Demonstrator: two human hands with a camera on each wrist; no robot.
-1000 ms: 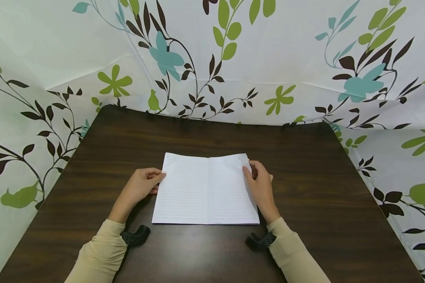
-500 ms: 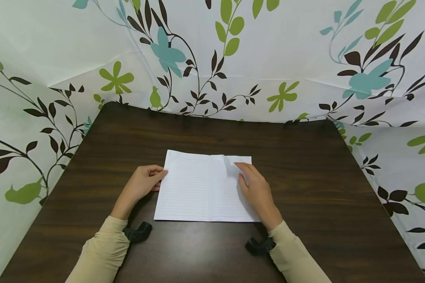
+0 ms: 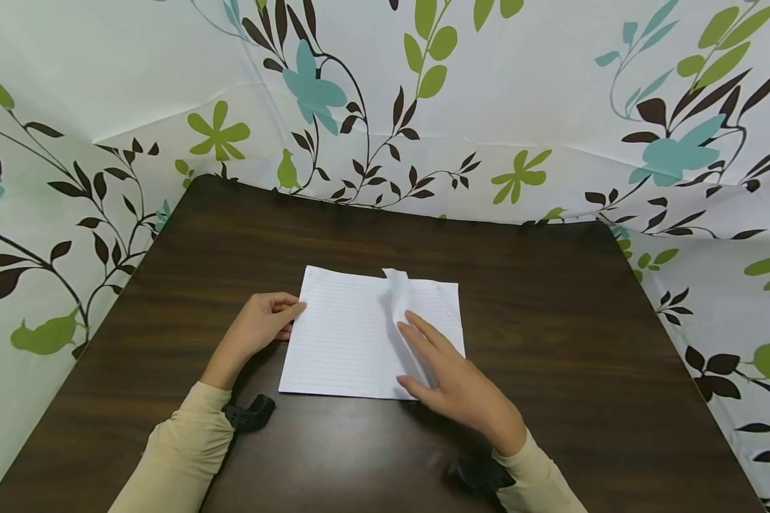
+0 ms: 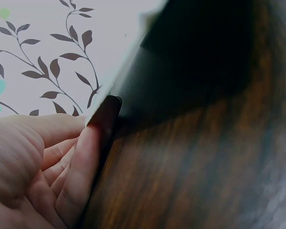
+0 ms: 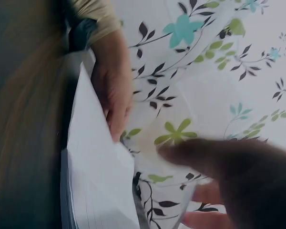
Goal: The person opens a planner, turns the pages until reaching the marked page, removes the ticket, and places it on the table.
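An open notebook (image 3: 336, 331) with lined white pages lies on the table. My left hand (image 3: 253, 331) pinches its left edge between thumb and fingers; the left wrist view shows the dark cover (image 4: 105, 112) caught there. Over the right half, my right hand (image 3: 458, 388) has its fingers extended against a lifted page (image 3: 398, 288), which stands curled up near the centre fold. In the right wrist view the right hand (image 5: 243, 167) is dark and blurred, beside the notebook's white pages (image 5: 95, 152).
A dark wood-grain table (image 3: 552, 306) carries the notebook. White cloth (image 3: 475, 100) printed with leaves and flowers hangs behind the table and along both sides. Black devices (image 3: 250, 413) sit on both wrists.
My right hand has let go of the notebook's right edge and swept left, lifting a page toward the fold. The left hand has kept its pinch on the left edge.
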